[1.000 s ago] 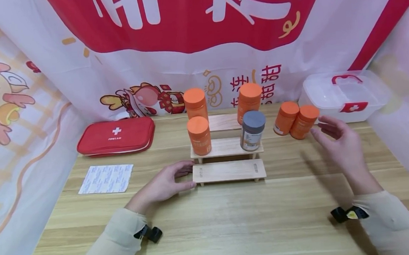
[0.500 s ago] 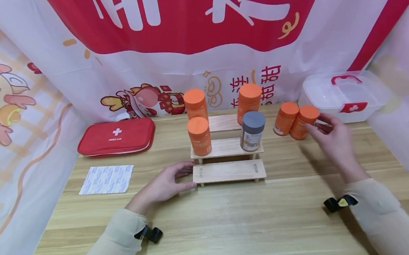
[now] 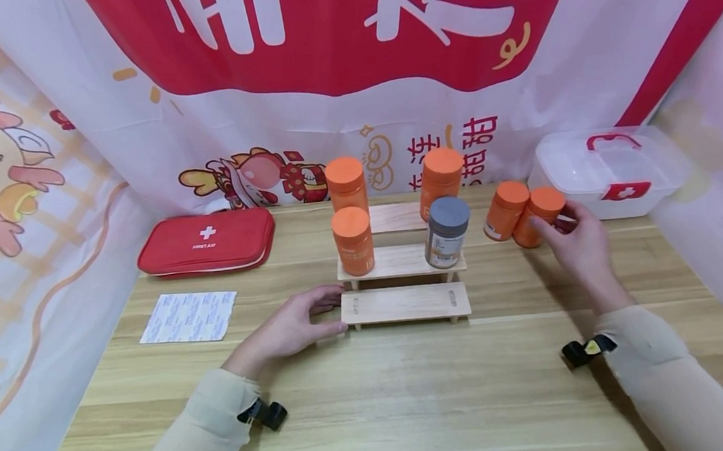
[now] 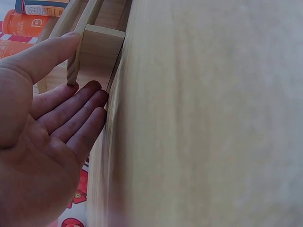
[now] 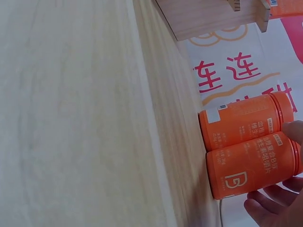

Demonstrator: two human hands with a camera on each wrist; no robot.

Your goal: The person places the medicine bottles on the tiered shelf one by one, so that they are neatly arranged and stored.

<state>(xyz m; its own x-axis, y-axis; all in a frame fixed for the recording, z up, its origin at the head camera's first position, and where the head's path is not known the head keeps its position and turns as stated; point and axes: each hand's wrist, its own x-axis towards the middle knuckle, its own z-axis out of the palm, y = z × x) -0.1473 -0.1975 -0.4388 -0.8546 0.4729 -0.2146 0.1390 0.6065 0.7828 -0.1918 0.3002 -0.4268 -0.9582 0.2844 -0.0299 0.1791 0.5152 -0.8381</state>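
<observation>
In the head view, a stepped wooden stand (image 3: pixel 406 303) bears three orange-capped pill bottles and one grey-capped bottle (image 3: pixel 448 233) on its upper steps; the front step is bare. My left hand (image 3: pixel 299 322) holds the left end of the front step, thumb at the front corner and fingertips at the rear. In the left wrist view, the thumb and index fingertip lie at the board's end (image 4: pixel 75 61). To the right of the stand, two orange pill bottles stand side by side. My right hand (image 3: pixel 576 244) grips the nearer orange bottle (image 5: pixel 253 165), thumb at its cap; the other bottle (image 5: pixel 239 120) adjoins it.
A clear plastic first-aid box (image 3: pixel 612 170) stands behind the right hand. On the left lie a red first-aid pouch (image 3: pixel 205 242) and a white printed sheet (image 3: pixel 188 317). Printed cloth (image 3: pixel 339 107) hangs behind the wooden table (image 3: pixel 401 406).
My right hand has moved left and closed around the nearer orange bottle, its thumb now across the cap's front. The left hand and the bottles have stayed in place.
</observation>
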